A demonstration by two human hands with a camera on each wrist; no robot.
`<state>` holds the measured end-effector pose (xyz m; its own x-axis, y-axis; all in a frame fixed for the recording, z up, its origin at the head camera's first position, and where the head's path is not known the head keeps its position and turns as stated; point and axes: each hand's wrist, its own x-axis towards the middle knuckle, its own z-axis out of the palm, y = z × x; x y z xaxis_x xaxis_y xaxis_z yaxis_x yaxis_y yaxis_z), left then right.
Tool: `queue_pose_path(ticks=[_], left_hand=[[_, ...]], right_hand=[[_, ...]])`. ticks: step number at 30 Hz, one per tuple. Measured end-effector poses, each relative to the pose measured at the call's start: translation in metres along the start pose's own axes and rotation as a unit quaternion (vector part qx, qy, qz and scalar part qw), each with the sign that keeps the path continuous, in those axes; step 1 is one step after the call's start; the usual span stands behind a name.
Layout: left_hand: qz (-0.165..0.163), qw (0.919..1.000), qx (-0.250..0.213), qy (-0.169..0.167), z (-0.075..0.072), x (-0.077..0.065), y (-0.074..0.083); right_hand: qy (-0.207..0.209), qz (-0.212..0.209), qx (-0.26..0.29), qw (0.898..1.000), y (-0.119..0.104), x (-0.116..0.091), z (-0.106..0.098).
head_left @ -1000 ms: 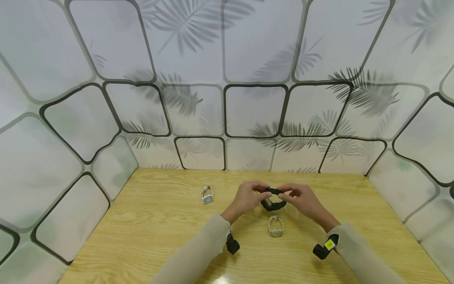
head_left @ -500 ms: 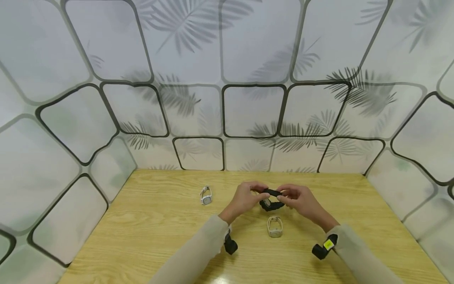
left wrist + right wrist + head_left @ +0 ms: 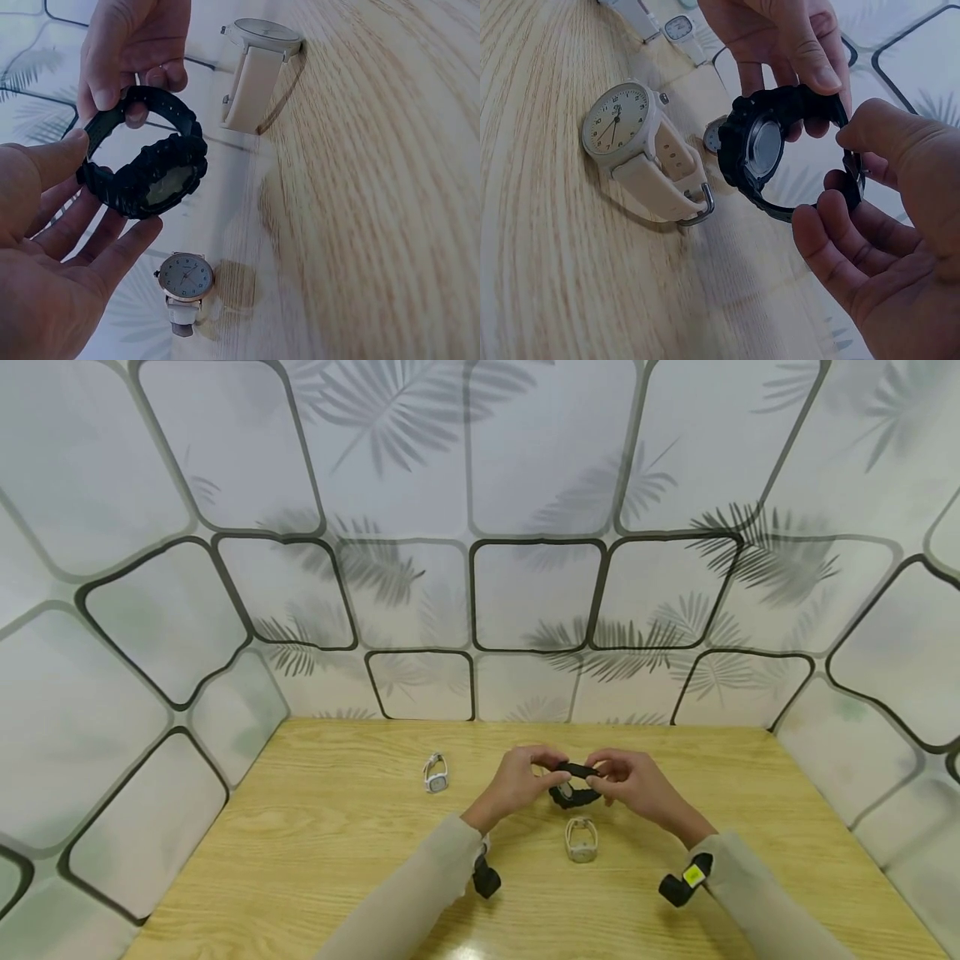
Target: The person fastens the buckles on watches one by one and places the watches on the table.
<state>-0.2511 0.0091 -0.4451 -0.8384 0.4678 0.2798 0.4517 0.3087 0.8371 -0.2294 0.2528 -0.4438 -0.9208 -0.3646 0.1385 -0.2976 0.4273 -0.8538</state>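
Observation:
A black wristwatch (image 3: pixel 576 797) with a chunky case is held up between both hands, its strap closed in a loop. My left hand (image 3: pixel 521 781) pinches the strap on the case side between thumb and fingers. On the opposite side, my right hand (image 3: pixel 633 785) grips the strap near its buckle, fingers curled round the band. The right wrist view shows the metal back of the case (image 3: pixel 765 148). Just in front of the hands stands a cream wristwatch (image 3: pixel 582 842), its round dial clear in the right wrist view.
A white wristwatch (image 3: pixel 436 774) stands on the wooden table (image 3: pixel 337 835), left of the hands. Another round-dialled watch (image 3: pixel 186 277) with a rose-gold rim lies beyond the black one, mostly hidden in the head view. Patterned panels (image 3: pixel 525 685) enclose the back and sides.
Both hands stay almost in place on the black watch. The right fingers shift slightly on the strap. The head view has moved a little.

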Motion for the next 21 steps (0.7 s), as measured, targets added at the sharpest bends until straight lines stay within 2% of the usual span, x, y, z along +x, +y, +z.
queue_pose_path(ticks=[9,13,21], left_hand=[[-0.009,0.9999,0.003,-0.01,0.0021,0.001,-0.0002],[-0.007,0.9998,0.016,-0.012,0.0031,0.0012,0.0005],[-0.011,0.9998,0.01,-0.013,0.007,0.0005,0.0048]], right_hand=[[0.0,0.004,-0.023,1.0,-0.004,0.0012,0.0041],[0.002,-0.002,-0.015,1.0,-0.0052,0.001,0.0055],[0.007,-0.03,0.003,1.0,-0.0016,0.0024,0.0102]])
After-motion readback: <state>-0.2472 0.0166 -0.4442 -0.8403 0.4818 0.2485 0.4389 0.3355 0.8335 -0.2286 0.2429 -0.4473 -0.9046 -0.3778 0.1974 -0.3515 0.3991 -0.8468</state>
